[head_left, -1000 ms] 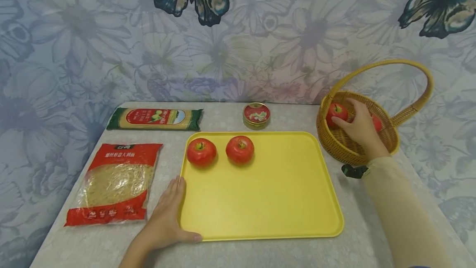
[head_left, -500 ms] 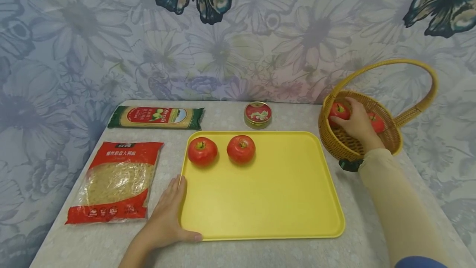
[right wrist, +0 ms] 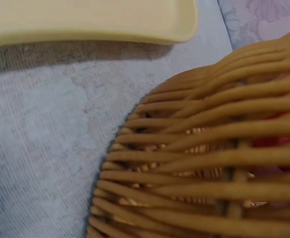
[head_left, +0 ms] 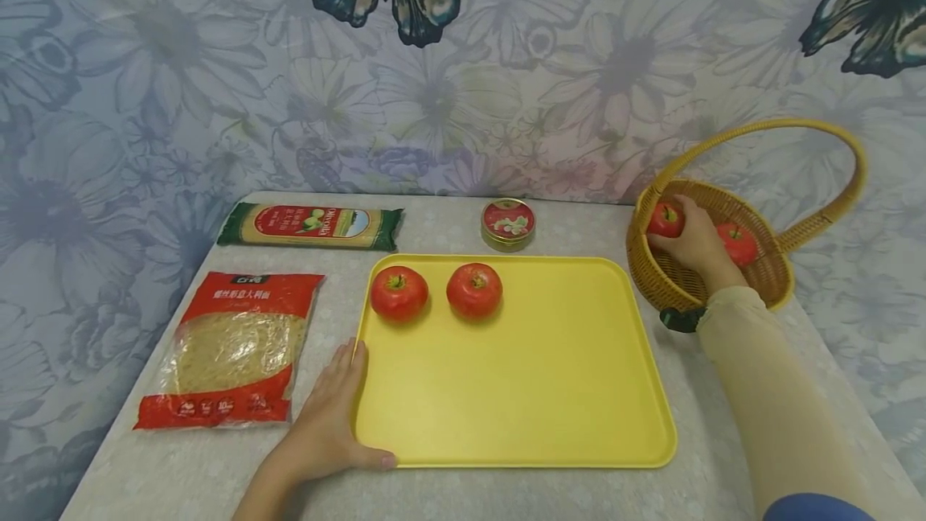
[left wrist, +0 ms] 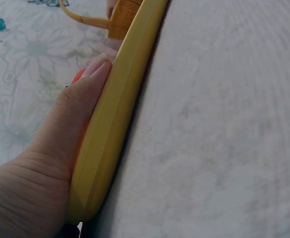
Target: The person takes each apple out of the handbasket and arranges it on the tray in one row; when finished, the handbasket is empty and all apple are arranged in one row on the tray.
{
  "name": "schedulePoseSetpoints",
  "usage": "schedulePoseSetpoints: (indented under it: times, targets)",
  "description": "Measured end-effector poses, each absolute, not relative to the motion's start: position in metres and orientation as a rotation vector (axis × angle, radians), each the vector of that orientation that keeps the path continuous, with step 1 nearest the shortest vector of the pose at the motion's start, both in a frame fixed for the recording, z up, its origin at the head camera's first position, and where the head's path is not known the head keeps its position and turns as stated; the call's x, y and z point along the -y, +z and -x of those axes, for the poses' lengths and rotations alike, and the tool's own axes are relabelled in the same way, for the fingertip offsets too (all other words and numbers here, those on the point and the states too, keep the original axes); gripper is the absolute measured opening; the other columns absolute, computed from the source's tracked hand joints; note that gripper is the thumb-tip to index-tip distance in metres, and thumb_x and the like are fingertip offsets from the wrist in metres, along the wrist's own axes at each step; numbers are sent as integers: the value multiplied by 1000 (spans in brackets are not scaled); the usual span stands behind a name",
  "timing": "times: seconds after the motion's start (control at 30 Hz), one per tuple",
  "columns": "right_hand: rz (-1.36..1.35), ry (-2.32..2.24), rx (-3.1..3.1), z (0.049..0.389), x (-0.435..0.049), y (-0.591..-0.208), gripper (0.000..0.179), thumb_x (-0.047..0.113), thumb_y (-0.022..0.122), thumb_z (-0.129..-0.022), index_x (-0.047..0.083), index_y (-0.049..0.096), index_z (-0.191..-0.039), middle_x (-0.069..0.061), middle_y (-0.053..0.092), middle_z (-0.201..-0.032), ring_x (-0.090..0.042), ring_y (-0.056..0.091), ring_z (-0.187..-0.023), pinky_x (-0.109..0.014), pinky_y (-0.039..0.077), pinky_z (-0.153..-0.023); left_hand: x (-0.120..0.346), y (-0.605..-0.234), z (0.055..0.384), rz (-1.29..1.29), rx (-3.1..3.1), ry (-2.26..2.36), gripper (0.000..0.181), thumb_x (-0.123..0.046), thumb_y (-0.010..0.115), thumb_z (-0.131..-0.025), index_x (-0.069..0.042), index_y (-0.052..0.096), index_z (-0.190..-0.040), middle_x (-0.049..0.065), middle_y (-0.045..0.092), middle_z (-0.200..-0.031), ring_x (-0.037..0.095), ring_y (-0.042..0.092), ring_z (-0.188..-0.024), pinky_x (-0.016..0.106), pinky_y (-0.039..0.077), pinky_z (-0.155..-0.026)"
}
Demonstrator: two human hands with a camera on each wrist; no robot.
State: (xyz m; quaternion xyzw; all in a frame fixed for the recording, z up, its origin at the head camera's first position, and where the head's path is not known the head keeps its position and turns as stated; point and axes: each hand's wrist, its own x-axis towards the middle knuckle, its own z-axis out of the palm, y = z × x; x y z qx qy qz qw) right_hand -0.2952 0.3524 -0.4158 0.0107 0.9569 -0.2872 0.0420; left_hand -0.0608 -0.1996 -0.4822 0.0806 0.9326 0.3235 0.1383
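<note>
My right hand (head_left: 696, 241) reaches into a wicker basket (head_left: 654, 284) at the right. Its thumb and fingers grip the right side of a red apple (head_left: 665, 218). Another apple (head_left: 738, 244) lies in the basket, right of the hand. In the right wrist view the basket's woven wall (right wrist: 199, 148) hides the hand. My left hand (head_left: 329, 416) rests at the near left corner of a yellow tray (head_left: 521, 392), fingers straight along its side. In the left wrist view the thumb (left wrist: 78, 104) lies against the tray's edge (left wrist: 112, 119). Two apples, left (head_left: 399, 293) and right (head_left: 474, 291), sit toward the tray's back left.
Left of the tray lies a red and clear bag of pasta (head_left: 231, 352). A green-ended spaghetti pack (head_left: 311, 226) lies behind it. A round tin (head_left: 508, 224) stands behind the tray. The basket's tall handle (head_left: 781, 125) arches up near the patterned wall (head_left: 448, 119).
My right hand has shifted a little left in the basket and closed in around the apple, showing more of the other apple. The whole scene slides slightly right; my left hand keeps its place at the tray.
</note>
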Motion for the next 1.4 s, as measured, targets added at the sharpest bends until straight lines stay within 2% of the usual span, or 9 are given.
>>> schedulePoseSetpoints:
  times: [0.33, 0.6, 0.83, 1.1, 1.4]
  targets:
    - [-64, -796, -2917, 296, -355, -422, 100, 30, 70, -90, 0, 4, -158, -41, 19, -152, -57, 27, -137, -71, 27, -111, 199, -485, 61, -245, -2712, 916, 158, -76, 85, -44, -13, -2, -161, 16, -3, -168, 37, -3, -155, 61, 10, -121]
    - [-82, -782, -2935, 292, -353, -421, 97, 32, 71, -88, -1, 12, -157, -39, 25, -147, -56, 32, -133, -71, 30, -109, 199, -485, 60, -250, -2722, 922, 157, -75, 85, -45, -13, -1, -161, 16, -4, -168, 37, -3, -155, 56, 7, -123]
    - [-66, -785, -2996, 285, -352, -419, 98, 38, 75, -86, 1, 18, -157, -36, 28, -148, -54, 33, -132, -72, 31, -107, 199, -484, 60, -242, -2714, 915, 157, -75, 85, -44, -13, -1, -161, 16, -4, -168, 37, -4, -155, 60, 9, -122]
    - [-102, -837, -3098, 260, -355, -408, 104, 53, 73, -84, 10, 17, -159, -30, 24, -155, -55, 36, -131, -75, 35, -101, 199, -483, 61, -242, -2711, 923, 157, -74, 86, -45, -13, -1, -161, 16, -4, -168, 37, -4, -155, 61, 9, -121]
    - [-120, -893, -3234, 222, -354, -382, 100, 53, 73, -84, 17, 19, -160, -25, 26, -159, -54, 35, -136, -76, 33, -100, 200, -486, 62, -254, -2722, 918, 158, -75, 85, -45, -12, -1, -161, 16, -4, -168, 37, -3, -155, 61, 9, -121]
